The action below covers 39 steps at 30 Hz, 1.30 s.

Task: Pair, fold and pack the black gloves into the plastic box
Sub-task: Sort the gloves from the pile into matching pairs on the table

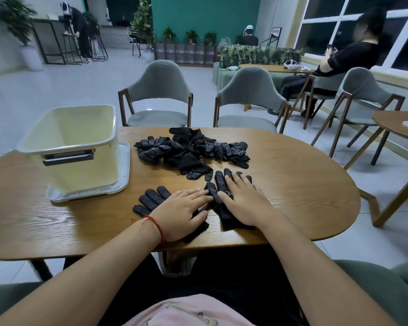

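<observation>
Palms flat, gripping nothing, my left hand point(181, 214) covers the left glove point(152, 198), my right hand point(244, 202) the right glove point(218, 182), side by side, fingers pointing away from me.

Box point(80, 147) mouth open; glove pile point(191, 149) beside.

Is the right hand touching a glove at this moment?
Touching. The head view shows the right hand lying flat on a glove, fingers straight across its dotted palm.
</observation>
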Motion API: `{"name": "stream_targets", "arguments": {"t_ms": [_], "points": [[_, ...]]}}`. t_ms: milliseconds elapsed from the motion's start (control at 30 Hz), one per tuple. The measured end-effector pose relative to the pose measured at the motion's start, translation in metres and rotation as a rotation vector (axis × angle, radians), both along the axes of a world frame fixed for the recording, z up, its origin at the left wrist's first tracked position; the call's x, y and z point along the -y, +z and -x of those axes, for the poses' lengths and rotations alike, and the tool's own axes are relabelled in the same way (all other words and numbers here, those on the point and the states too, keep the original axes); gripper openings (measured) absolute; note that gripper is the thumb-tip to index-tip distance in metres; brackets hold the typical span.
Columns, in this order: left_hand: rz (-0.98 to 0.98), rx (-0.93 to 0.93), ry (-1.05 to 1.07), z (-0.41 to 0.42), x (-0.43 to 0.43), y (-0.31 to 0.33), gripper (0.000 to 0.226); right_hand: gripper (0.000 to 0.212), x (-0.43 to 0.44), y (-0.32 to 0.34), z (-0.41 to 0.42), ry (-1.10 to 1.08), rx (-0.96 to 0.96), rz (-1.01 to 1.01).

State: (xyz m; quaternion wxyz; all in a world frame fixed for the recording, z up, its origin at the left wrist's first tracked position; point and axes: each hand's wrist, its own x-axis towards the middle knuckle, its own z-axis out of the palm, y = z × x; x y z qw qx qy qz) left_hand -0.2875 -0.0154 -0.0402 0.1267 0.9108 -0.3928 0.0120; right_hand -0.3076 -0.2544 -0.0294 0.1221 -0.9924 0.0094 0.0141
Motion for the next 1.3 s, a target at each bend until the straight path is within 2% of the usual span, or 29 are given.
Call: {"name": "stream_targets", "arguments": {"t_ms": [133, 233, 300, 400, 500, 567, 633, 800, 933, 1033, 1133, 1200, 1300], "points": [[0.087, 0.018, -0.094, -0.001, -0.005, 0.007, 0.048, 0.081, 0.002, 0.0, -0.002, 0.004, -0.024, -0.016], [0.027, 0.233, -0.174, -0.006, -0.02, 0.019, 0.039, 0.082, 0.003, 0.006, -0.005, 0.009, -0.075, 0.004], [-0.054, 0.345, -0.15, -0.013, -0.03, 0.025, 0.04, 0.082, 0.002, 0.013, -0.006, 0.003, -0.118, 0.054], [-0.068, 0.342, 0.156, -0.015, -0.035, 0.027, 0.045, 0.076, -0.006, 0.024, -0.012, -0.02, -0.083, 0.079], [-0.052, 0.11, 0.584, -0.008, -0.022, 0.017, 0.058, 0.074, -0.023, 0.023, -0.02, -0.074, 0.015, 0.014], [-0.063, -0.059, 0.657, -0.004, -0.015, 0.005, 0.073, 0.076, -0.033, 0.013, -0.026, -0.117, 0.006, -0.014], [-0.068, -0.128, 0.633, -0.005, -0.015, -0.001, 0.079, 0.078, -0.036, 0.001, -0.031, -0.13, -0.013, 0.011], [-0.144, -0.117, 0.397, -0.028, -0.049, 0.002, 0.081, 0.082, -0.027, -0.003, -0.035, -0.074, -0.031, 0.045], [-0.093, -0.115, 0.237, -0.05, -0.092, 0.002, 0.088, 0.082, -0.024, 0.002, -0.035, -0.024, -0.038, 0.062], [-0.001, -0.088, 0.225, -0.046, -0.097, 0.0, 0.079, 0.078, -0.026, 0.004, -0.037, -0.036, -0.045, 0.074], [0.27, -0.028, 0.249, -0.04, -0.097, 0.004, 0.059, 0.064, -0.039, 0.011, -0.045, 0.001, 0.106, 0.094], [0.467, -0.021, 0.299, -0.037, -0.1, 0.007, 0.036, 0.053, -0.054, 0.023, -0.056, 0.101, 0.183, 0.013], [0.535, 0.029, 0.377, -0.037, -0.102, 0.009, 0.015, 0.049, -0.079, 0.031, -0.076, 0.288, 0.139, 0.073]]}}
